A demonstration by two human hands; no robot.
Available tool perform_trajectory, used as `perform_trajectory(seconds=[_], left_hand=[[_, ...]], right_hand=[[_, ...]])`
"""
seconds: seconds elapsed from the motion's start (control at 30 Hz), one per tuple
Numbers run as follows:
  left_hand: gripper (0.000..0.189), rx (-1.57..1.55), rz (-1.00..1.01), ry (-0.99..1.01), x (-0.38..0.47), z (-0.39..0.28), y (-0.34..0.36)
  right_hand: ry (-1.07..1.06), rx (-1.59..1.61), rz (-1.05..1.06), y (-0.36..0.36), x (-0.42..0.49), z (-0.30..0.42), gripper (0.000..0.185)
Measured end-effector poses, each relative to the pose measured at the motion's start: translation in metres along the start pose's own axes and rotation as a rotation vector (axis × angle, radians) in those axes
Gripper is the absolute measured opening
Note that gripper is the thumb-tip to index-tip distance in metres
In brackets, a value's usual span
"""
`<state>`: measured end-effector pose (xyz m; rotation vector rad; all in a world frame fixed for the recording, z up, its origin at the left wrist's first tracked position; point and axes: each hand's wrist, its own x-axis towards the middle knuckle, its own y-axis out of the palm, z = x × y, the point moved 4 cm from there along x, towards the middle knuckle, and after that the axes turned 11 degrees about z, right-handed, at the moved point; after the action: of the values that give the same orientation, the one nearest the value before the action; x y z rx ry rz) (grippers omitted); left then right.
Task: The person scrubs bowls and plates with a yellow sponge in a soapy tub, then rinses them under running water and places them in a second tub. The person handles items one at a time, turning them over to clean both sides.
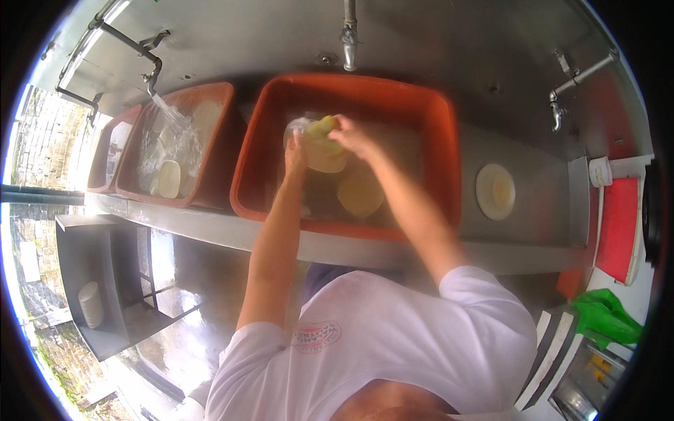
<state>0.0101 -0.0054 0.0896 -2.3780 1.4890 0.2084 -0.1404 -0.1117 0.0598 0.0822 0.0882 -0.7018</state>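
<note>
A large orange plastic tub [345, 229] of murky water sits before me on a steel counter. My left hand [296, 152] holds the left edge of a pale plate [324, 160] above or at the water. With my right hand [352, 138] I grip a yellow-green sponge [321, 128], pressed against that plate's upper part. Another pale round dish [360, 196] shows under the cloudy water, close to the plate. The lower ends of the fingers on both hands are partly hidden or blurred.
At left, a tap [151, 84] runs into a second orange tub [158, 197] holding dishes [169, 179]. A plate [487, 202] lies on the steel counter [542, 210] at right. A middle tap [349, 52] hangs over my tub's far rim. Stacked plates [91, 305] stand on a lower-left shelf.
</note>
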Motion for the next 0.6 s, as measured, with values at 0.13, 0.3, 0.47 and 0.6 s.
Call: perform_trajectory(seconds=[0.13, 0.3, 0.47, 0.6], left_hand=[[0.066, -0.045, -0.051, -0.013, -0.006, -0.012, -0.004], [0.061, 0.295, -0.078, -0.007, -0.013, -0.014, -0.008], [0.063, -0.079, 0.092, -0.167, 0.003, 0.016, 0.014], [0.073, -0.194, 0.092, -0.181, 0.018, 0.027, -0.003]], right_hand=[[-0.302, -0.614, 0.083, 0.065, -0.014, 0.026, 0.032], [-0.068, -0.917, -0.059, 0.051, -0.012, 0.001, 0.027], [-0.031, -0.676, -0.14, 0.053, -0.014, 0.027, 0.032], [-0.078, -0.716, 0.271, 0.077, -0.031, 0.038, 0.049]])
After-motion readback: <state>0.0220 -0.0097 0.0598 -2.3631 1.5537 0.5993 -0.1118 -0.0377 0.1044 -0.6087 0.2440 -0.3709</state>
